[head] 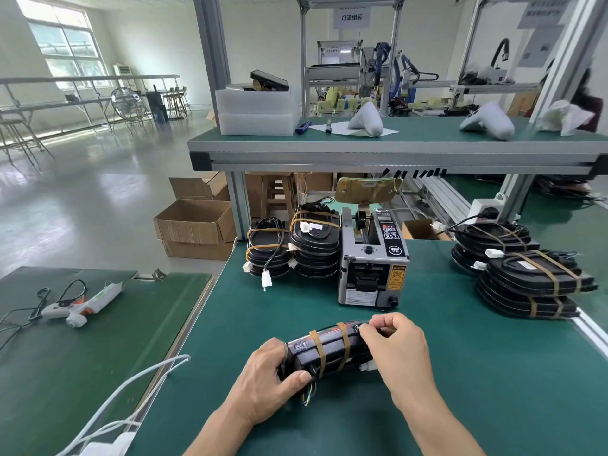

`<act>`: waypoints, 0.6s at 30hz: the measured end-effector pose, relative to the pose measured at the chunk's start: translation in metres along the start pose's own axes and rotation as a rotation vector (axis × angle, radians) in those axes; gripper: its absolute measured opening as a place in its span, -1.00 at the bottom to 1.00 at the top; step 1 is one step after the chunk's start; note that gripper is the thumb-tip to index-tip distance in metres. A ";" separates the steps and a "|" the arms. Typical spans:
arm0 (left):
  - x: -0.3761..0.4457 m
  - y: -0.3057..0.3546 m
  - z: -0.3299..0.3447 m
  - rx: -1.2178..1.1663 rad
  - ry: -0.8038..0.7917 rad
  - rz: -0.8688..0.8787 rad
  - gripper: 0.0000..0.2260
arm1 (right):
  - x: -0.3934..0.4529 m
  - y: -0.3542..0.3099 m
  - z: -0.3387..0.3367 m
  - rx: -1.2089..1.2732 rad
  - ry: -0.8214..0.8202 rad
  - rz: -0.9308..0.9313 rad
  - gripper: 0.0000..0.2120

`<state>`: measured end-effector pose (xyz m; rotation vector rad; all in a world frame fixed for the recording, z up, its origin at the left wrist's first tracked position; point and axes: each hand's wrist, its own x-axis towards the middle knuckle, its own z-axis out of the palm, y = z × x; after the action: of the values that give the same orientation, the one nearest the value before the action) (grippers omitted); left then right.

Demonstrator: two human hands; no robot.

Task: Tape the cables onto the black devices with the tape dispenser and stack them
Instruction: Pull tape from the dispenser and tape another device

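A person holds a black device (325, 352) between both hands, low over the green bench (460, 373) and just in front of the tape dispenser (373, 258). The left hand (268, 380) grips the device's left end, thumb curled over its near edge. The right hand (399, 348) pinches at its right end, fingertips (368, 327) on the top edge. Two tan tape bands (343, 345) cross the device; coloured wires (307, 394) hang from its near side. Taped devices stand stacked left (296, 248) and right (523, 278) of the dispenser. A glue gun (82, 302) lies on the neighbouring bench.
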<state>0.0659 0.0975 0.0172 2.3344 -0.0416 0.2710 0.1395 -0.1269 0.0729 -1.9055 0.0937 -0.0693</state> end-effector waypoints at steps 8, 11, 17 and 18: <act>0.000 0.000 -0.001 -0.002 0.011 -0.005 -0.06 | 0.001 0.004 0.007 0.046 -0.029 -0.019 -0.78; 0.000 -0.002 0.000 -0.005 0.008 0.003 -0.05 | 0.003 0.008 0.010 0.145 -0.055 -0.001 -0.83; 0.000 -0.003 0.000 0.000 0.007 0.005 -0.04 | -0.003 0.017 0.016 0.138 -0.044 -0.060 -0.84; 0.000 -0.004 0.000 -0.003 0.005 0.007 -0.05 | -0.003 0.018 0.016 0.121 -0.051 -0.069 -0.81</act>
<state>0.0662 0.0999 0.0145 2.3312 -0.0477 0.2800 0.1375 -0.1172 0.0505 -1.7885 -0.0111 -0.0711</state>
